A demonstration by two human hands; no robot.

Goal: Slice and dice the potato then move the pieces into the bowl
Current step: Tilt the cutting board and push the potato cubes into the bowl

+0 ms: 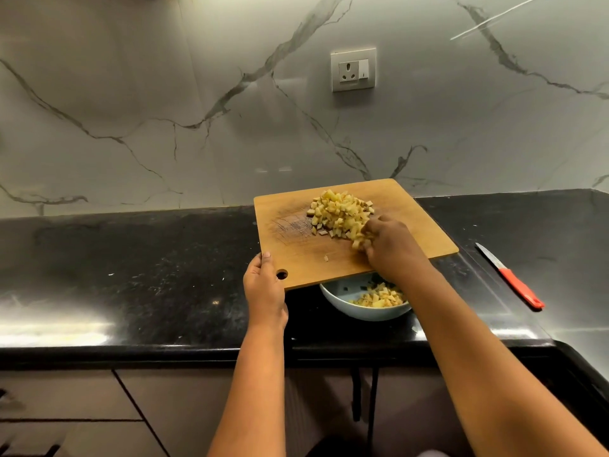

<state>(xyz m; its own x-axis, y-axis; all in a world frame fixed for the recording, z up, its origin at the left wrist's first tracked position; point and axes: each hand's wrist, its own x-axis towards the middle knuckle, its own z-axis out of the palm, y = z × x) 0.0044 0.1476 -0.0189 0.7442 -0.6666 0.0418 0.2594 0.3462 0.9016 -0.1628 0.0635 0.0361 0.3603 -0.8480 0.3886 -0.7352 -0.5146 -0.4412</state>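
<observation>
A pile of diced potato pieces (pixel 339 214) lies on a wooden cutting board (pixel 296 239), which is lifted and tilted over a white bowl (pixel 333 296). My left hand (pixel 263 285) grips the board's near left corner by the hanging hole. My right hand (pixel 390 247) rests on the board with fingers curled against the near side of the pile, several pieces under the fingertips. The bowl sits below the board's near edge and holds some potato pieces (pixel 379 296); my right forearm hides part of it.
A knife with a red handle (pixel 517 285) lies on the black countertop (pixel 131 275) to the right. A marble backsplash with a wall socket (pixel 353 70) rises behind. The counter's front edge and drawers are below.
</observation>
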